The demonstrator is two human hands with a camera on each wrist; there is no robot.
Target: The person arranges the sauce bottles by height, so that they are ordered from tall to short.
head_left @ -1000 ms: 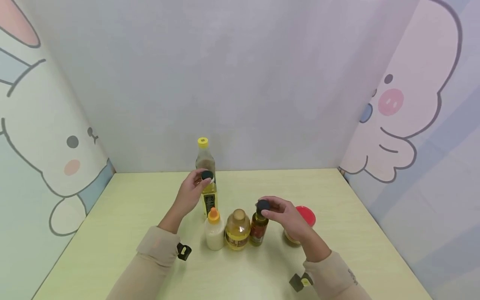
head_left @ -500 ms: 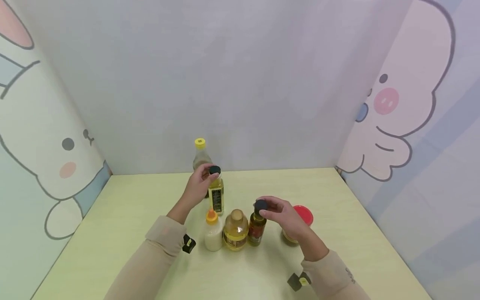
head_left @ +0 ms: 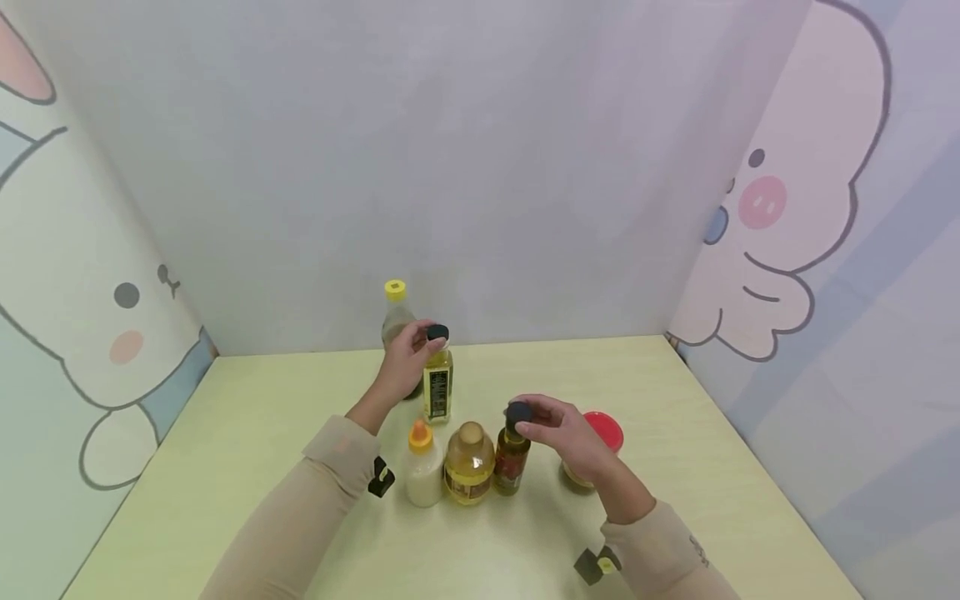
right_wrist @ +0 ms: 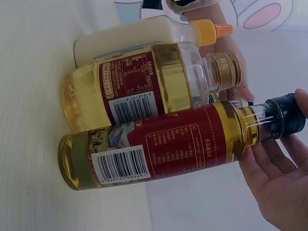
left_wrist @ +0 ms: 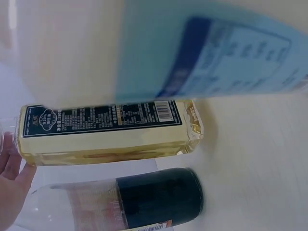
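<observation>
My left hand (head_left: 405,362) holds a square oil bottle (head_left: 438,392) by its neck, just under the black cap. It is upright, with a dark label, behind the front bottles; whether its base touches the table I cannot tell. My right hand (head_left: 573,437) grips a slim oil bottle (head_left: 512,458) around its black cap; its red label and barcode show in the right wrist view. To its left stand a round-bodied oil bottle (head_left: 469,467) with a tan cap and a white squeeze bottle (head_left: 423,479) with an orange nozzle. The blurred squeeze bottle (left_wrist: 144,53) covers the top of the left wrist view.
A tall bottle (head_left: 396,312) with a yellow cap stands at the back, partly behind my left hand. A red-lidded jar (head_left: 606,431) is partly hidden by my right hand. The pale table (head_left: 675,500) meets a grey back wall (head_left: 525,208).
My left hand has moved the square oil bottle to the right and slightly back, out from behind the squeeze bottle. My right hand keeps its grip in nearly the same place.
</observation>
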